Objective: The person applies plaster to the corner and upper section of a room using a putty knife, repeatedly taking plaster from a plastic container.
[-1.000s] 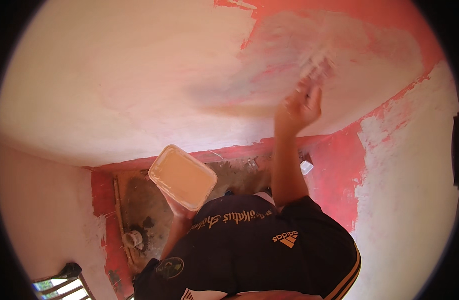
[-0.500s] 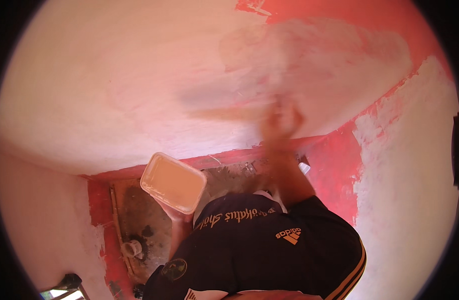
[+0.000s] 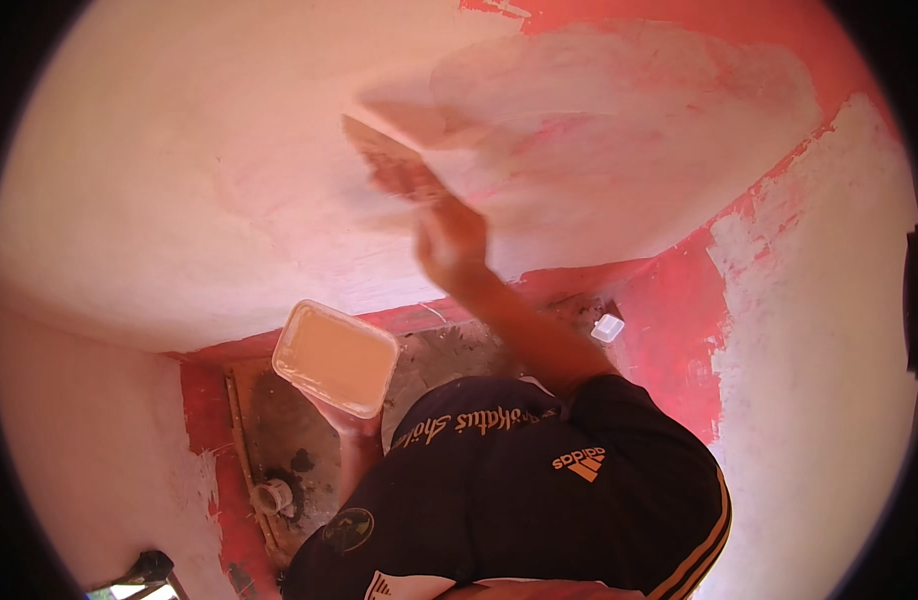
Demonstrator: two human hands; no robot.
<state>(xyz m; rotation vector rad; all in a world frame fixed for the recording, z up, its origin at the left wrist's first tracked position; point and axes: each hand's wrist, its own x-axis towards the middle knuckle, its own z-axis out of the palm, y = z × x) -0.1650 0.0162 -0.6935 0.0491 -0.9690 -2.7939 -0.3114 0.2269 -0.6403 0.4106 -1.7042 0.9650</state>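
My left hand (image 3: 351,418) holds up a rectangular plastic tub (image 3: 336,360) from below. A smooth, pale orange-looking paste shows inside the tub, and most of the fingers are hidden under it. My right hand (image 3: 453,238) is closed around a putty knife (image 3: 387,160), slightly blurred by motion, whose flat, wide blade points up and left. The knife is over the wall (image 3: 229,200), its shadow close beside it; I cannot tell whether the blade touches. Pale coating covers much of the wall, with a blotchy, pinkish patch to the right of the knife.
Bare red paint (image 3: 679,300) shows along the corner and the wall's lower edge. A partly coated side wall (image 3: 809,330) stands at the right. On the stained floor (image 3: 314,430) lie a small white box-like thing (image 3: 607,328), a pale round container (image 3: 272,497) and a long stick (image 3: 235,420).
My right hand has swept up and left across the wall with the putty knife, whose blade has turned from nearly level to slanting. The tub has shifted slightly left.
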